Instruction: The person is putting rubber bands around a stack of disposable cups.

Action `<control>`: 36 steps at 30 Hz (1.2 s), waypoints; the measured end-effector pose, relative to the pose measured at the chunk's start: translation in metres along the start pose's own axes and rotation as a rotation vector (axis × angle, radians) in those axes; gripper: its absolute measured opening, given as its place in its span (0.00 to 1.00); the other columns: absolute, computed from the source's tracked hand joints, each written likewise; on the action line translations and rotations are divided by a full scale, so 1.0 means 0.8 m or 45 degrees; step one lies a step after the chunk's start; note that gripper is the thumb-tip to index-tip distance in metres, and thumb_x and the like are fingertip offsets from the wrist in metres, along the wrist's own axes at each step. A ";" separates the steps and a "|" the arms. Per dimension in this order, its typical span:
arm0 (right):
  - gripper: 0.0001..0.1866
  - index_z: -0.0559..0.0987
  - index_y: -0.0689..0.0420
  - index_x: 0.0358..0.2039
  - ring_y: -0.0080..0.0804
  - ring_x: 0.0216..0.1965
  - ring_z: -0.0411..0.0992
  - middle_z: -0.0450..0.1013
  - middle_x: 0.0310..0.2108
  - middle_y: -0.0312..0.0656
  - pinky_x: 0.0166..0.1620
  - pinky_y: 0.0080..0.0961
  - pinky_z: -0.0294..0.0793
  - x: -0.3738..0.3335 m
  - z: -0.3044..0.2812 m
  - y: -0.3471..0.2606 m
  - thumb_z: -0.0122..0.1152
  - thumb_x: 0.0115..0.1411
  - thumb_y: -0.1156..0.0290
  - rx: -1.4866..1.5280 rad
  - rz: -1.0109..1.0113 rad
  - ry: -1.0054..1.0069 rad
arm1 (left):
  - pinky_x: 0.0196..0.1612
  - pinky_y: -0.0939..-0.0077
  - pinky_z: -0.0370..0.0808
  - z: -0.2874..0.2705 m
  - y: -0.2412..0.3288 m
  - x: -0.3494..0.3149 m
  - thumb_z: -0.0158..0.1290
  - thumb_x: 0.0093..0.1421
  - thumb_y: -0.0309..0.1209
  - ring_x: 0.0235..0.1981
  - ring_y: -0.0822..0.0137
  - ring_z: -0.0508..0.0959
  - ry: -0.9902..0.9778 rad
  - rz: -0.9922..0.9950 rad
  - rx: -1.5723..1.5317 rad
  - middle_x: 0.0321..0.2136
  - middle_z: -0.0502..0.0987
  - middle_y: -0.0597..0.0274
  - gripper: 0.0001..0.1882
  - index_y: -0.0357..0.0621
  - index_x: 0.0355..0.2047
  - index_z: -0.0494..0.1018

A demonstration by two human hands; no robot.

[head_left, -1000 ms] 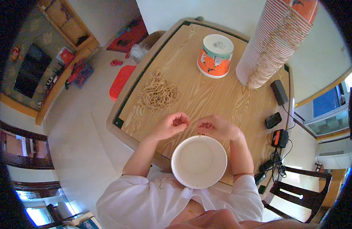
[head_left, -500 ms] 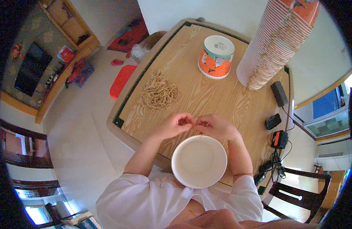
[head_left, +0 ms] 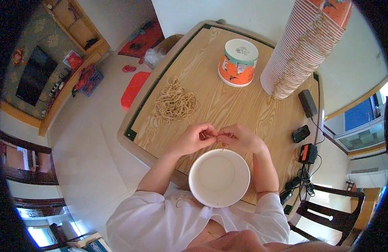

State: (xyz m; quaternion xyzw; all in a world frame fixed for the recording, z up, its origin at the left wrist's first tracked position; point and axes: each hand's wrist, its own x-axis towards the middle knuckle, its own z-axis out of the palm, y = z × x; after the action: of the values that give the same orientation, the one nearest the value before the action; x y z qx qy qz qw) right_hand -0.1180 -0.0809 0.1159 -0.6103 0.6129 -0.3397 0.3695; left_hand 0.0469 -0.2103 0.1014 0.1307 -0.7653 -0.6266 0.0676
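Note:
My left hand and my right hand meet just beyond the far rim of a white paper bucket. Both are closed, fingertips pinched together on a thin tan string, a short bit of which hangs beneath them. Most of the string is hidden by the fingers. The bucket's open mouth faces up, close against my body at the near table edge. Farther off to the left lies a loose tangled heap of tan string.
An orange and green paper bucket stands upside down at the back of the wooden table. Right of it rises a tall nested stack of buckets, with strings hanging along its side. Black adapters and cables line the right edge.
Both hands have shifted slightly, their fingertips still together on the string. The bucket, the string heap and the stack stay where they were.

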 end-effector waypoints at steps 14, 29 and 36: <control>0.10 0.77 0.62 0.33 0.26 0.25 0.73 0.75 0.23 0.43 0.29 0.25 0.71 0.004 0.005 -0.005 0.58 0.55 0.68 -0.034 0.082 -0.038 | 0.34 0.81 0.72 -0.006 -0.023 -0.001 0.53 0.52 0.21 0.29 0.79 0.73 0.040 0.038 -0.044 0.26 0.75 0.66 0.05 0.38 0.31 0.72; 0.10 0.78 0.61 0.30 0.25 0.24 0.72 0.75 0.21 0.42 0.27 0.25 0.70 0.010 0.015 -0.003 0.59 0.55 0.67 0.014 0.110 -0.003 | 0.38 0.80 0.72 -0.012 -0.015 -0.001 0.55 0.52 0.24 0.31 0.76 0.73 -0.084 -0.006 -0.052 0.28 0.75 0.67 0.07 0.40 0.32 0.71; 0.09 0.77 0.61 0.28 0.25 0.23 0.71 0.74 0.20 0.41 0.26 0.24 0.69 0.008 0.016 0.003 0.59 0.55 0.67 -0.006 0.062 0.012 | 0.34 0.82 0.71 -0.011 -0.015 -0.002 0.55 0.51 0.23 0.28 0.79 0.71 -0.050 -0.003 -0.154 0.25 0.73 0.69 0.06 0.39 0.31 0.71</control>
State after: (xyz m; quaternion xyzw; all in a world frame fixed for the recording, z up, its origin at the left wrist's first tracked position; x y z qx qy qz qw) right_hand -0.1081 -0.0866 0.1076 -0.5945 0.6300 -0.3320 0.3733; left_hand 0.0523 -0.2200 0.0917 0.1150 -0.7271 -0.6742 0.0595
